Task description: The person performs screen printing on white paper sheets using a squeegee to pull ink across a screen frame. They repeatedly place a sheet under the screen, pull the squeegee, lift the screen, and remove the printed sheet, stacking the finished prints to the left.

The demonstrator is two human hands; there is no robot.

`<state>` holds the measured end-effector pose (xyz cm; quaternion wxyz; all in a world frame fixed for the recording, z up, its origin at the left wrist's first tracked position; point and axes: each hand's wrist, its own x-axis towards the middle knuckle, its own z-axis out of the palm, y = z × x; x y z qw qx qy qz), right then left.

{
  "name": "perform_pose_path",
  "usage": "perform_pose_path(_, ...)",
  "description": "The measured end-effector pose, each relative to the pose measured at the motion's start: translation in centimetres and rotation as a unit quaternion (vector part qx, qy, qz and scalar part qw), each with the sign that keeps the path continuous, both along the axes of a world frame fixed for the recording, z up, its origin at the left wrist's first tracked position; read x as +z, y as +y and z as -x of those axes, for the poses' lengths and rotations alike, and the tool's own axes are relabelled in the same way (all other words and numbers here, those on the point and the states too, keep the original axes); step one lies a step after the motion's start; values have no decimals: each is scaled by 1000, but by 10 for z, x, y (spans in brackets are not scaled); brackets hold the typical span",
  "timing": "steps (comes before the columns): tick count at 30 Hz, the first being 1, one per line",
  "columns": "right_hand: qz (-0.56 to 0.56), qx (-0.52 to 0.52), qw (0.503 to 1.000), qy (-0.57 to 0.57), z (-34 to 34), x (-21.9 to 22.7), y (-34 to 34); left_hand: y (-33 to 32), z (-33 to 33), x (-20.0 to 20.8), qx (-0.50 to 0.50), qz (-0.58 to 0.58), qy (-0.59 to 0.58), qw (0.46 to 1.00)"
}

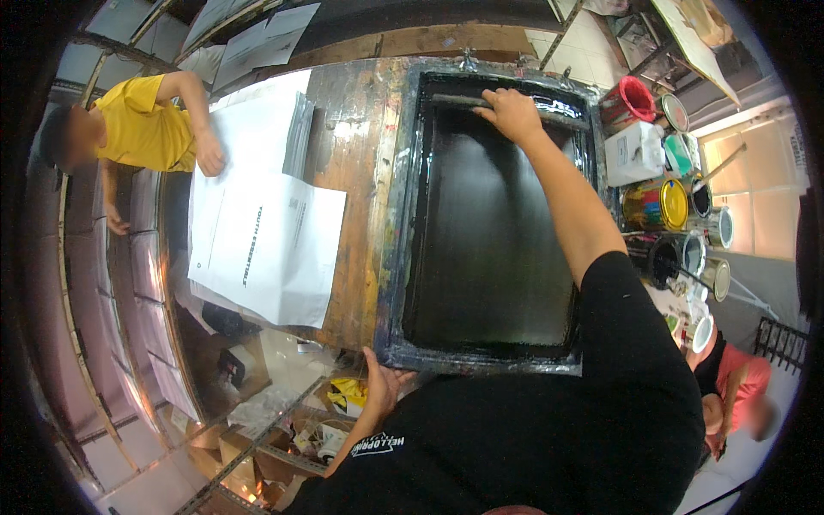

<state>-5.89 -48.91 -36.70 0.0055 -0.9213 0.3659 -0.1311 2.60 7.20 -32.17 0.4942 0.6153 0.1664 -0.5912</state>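
Note:
A screen-printing frame [395,215] with a dark, ink-covered mesh lies on the table before me. My right hand [512,116] reaches to its far end and is closed over a squeegee [562,120] that spans the mesh crosswise. Black ink glistens around the squeegee and along the frame's inner edges. At the near left corner, my left hand [386,382] grips the frame's rim, thumb up at the side and fingers partly hidden beneath. Left of the frame, a white printed sheet [300,249] lies askew over a stack of white sheets [249,129].
A person in a yellow shirt [142,124] stands at the left with a hand on the sheets. Paint cans [657,203], a white jug [635,153] and a red bucket [628,101] line the right side. Another person in a red top [742,378] is at the lower right.

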Motion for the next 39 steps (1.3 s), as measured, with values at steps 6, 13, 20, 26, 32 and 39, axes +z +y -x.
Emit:
perform_pose_path(6,-68,5,997,40,50,42,198,10,-7,23,-94,179,4,979)
perform_pose_path(13,-116,12,993,6,107,217,394,7,-25,80,-76,387,29,918)
perform_pose_path(20,169,-23,982,-86,77,318,345,-70,-2,75,-414,356,-523,654)
perform_pose_path(26,181,-10,980,-80,65,359,302,-32,32,-64,-526,110,-701,469)
perform_pose_path(32,126,20,985,-114,51,413,254,-80,37,-13,-521,157,-667,509)
perform_pose_path(39,72,40,991,-104,55,430,199,-165,10,81,-194,346,-605,690)
